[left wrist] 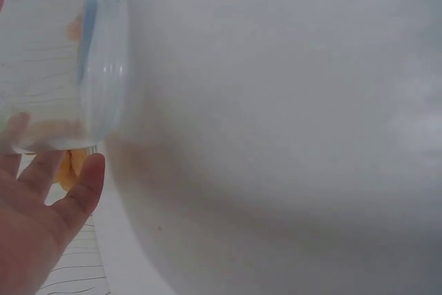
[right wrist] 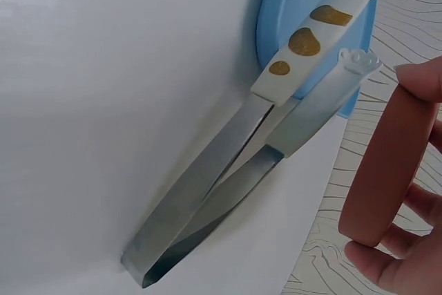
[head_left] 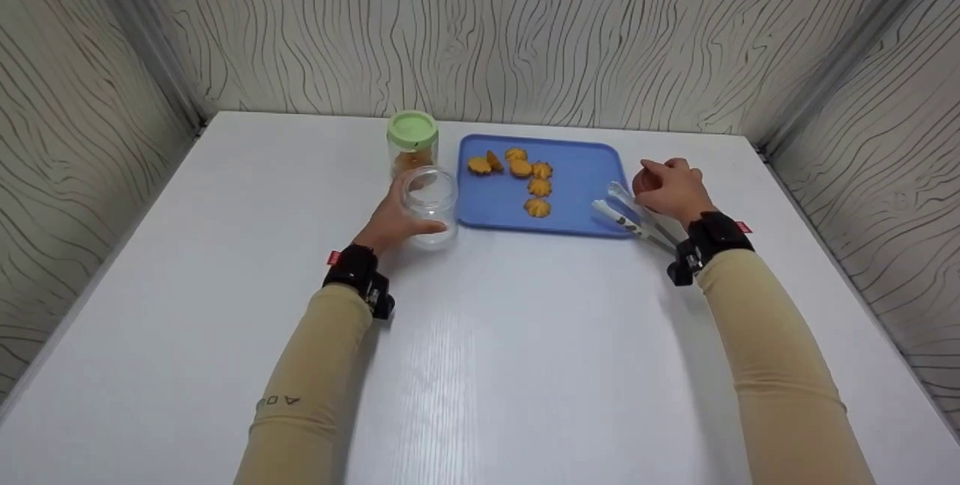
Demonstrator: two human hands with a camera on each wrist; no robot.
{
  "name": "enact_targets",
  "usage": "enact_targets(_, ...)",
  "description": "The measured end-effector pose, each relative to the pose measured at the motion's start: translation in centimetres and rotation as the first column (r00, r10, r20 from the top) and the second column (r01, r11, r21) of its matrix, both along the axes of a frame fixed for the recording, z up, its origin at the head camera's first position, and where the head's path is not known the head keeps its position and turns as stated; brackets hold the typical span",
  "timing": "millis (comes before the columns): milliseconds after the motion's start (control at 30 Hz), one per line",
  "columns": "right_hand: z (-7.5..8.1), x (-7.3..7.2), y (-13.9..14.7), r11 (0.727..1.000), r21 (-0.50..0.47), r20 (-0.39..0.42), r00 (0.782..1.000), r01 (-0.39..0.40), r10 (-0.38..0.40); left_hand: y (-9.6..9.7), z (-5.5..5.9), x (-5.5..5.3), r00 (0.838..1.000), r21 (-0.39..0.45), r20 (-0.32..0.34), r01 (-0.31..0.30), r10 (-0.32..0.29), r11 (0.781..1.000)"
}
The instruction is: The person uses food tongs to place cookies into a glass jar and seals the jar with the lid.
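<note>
My left hand [head_left: 391, 221] grips a clear plastic jar [head_left: 435, 217] from its left side, the thumb across the front. The jar has no lid on and nothing shows inside it. At the right, my right hand [head_left: 679, 191] pinches a round reddish-brown lid [right wrist: 388, 164] by its edge, held above the table beyond the tongs. Metal tongs [right wrist: 207, 184] with white, brown-spotted tips lie below that hand, their tips over the right front corner of a blue tray [head_left: 577, 178].
Several golden flower-shaped cookies [head_left: 538, 187] lie on the left and middle of the tray. Behind the clear jar stands another jar with a green lid [head_left: 412, 129] and cookies inside. A wood-grain panel [head_left: 480, 35] borders the white table [head_left: 517, 350] at the back.
</note>
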State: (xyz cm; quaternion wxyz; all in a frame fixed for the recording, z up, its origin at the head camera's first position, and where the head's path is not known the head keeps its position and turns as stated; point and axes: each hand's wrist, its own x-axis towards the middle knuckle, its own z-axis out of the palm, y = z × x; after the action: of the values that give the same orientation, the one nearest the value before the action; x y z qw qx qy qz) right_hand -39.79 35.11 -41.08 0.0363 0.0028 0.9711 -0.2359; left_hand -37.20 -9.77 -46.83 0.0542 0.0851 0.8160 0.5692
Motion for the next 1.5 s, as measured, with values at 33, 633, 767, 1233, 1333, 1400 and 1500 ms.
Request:
enact_targets(33,-0.1,0.0,0.1,1.000,-0.001,-0.001,1.000,0.015,-0.015,0.0,0.0,0.0,1.000,0.001,0.005,0.000,0.000,1.000)
enact_targets(633,-2.7,0.1,2.0,0.989,0.051,-0.005,0.990,0.142,-0.142,-0.1,0.1,0.3,1.000,-0.021,0.026,-0.009,0.010,1.000)
enact_targets(767,-3.4,-0.1,2.4,0.986,0.048,0.021,0.987,0.157,-0.158,0.0,0.1,0.3,1.000,-0.017,0.031,-0.007,0.008,1.000)
enact_targets(1233,-5.2,0.0,2.6,0.984,0.078,0.031,0.986,0.162,-0.164,-0.1,0.0,0.1,0.999,-0.010,0.034,-0.014,0.014,1.000)
enact_targets(1333,-5.6,0.1,2.7,0.988,0.057,0.018,0.989,0.146,-0.147,-0.1,0.0,0.1,0.999,-0.007,0.030,-0.013,0.014,1.000)
enact_targets(1400,-5.8,0.2,2.8,0.989,0.046,-0.001,0.990,0.137,-0.138,-0.1,0.0,0.1,0.999,-0.012,0.035,-0.015,0.016,1.000)
enact_targets(1500,-6.0,0.4,2.7,0.990,0.043,-0.061,0.990,0.131,-0.128,-0.2,0.0,0.0,0.999,-0.023,0.047,-0.010,0.011,1.000)
